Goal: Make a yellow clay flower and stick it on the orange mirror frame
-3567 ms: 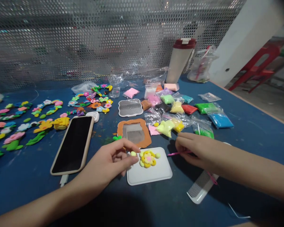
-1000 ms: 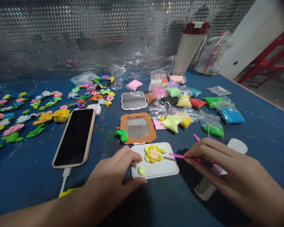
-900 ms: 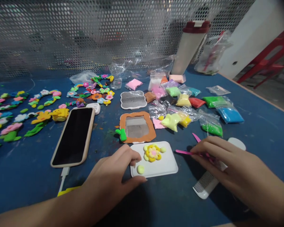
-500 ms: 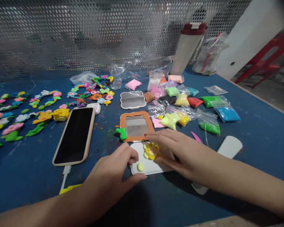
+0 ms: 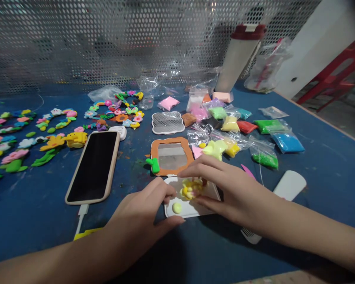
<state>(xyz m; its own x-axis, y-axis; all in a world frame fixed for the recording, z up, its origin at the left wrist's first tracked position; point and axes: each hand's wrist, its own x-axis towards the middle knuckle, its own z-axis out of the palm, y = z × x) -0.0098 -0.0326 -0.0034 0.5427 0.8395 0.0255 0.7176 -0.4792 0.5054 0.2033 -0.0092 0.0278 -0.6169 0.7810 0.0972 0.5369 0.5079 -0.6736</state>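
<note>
A folding mirror point(image 5: 195, 213) lies open on the table, its white cover nearest me and its mirrored half framed in orange clay point(image 5: 162, 172) with a green clay piece point(image 5: 155, 165) at the corner. My left hand point(image 5: 149, 211) holds the cover's left end, curled fingers at the side and thumb along the front edge. Between the thumb and fingers of my right hand point(image 5: 221, 181) is a yellow clay flower point(image 5: 189, 190), tilted over the cover. A small pale yellow clay ball point(image 5: 176, 208) rests on the cover beside it.
A phone point(image 5: 94, 167) on a cable lies left, with several clay-decorated pieces point(image 5: 55, 142) beyond. Bags of coloured clay point(image 5: 230, 124) spread behind my right hand. A white comb point(image 5: 290, 185) lies right; a tumbler point(image 5: 239, 59) stands at the back by a perforated metal panel point(image 5: 77, 47).
The yellow flower, lying flatter on the cover before, is now tilted in my right hand's fingers. My left hand stays at the cover's left end. The camera view has shifted slightly.
</note>
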